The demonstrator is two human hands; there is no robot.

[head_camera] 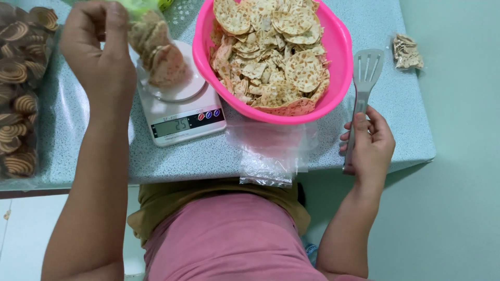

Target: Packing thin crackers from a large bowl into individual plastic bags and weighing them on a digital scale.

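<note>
The step in hand looks like weighing out a portion: the left hand [99,49] is raised over the far left part of the table [396,119], fingers pinched together on the top of a clear bag of crackers [159,54], whose bottom rests on the round pan of a small white kitchen scale [179,106] that stands toward the middle of the table, just left of the pink bowl [333,78]. The bowl, heaped with thin speckled round crackers, sits at the far middle and touches or nearly touches the scale's right side. The right hand [370,145] is down at the near right edge, its fingers curled around the handle of a slotted metal spatula [362,88] whose blade points away, lying just right of the bowl. The left forearm runs straight up from the near edge with the wrist bent over the bag; the right elbow is tucked in, wrist level with the table edge. Judging from this, the next move calls for a steady hold on the bag mouth and a careful lift of crackers from bowl to bag. Empty clear bags [268,156] hang over the near edge below the bowl, a sack of swirled brown snacks [18,93] lies along the left edge, and a small filled packet [407,52] sits near the far right corner.
</note>
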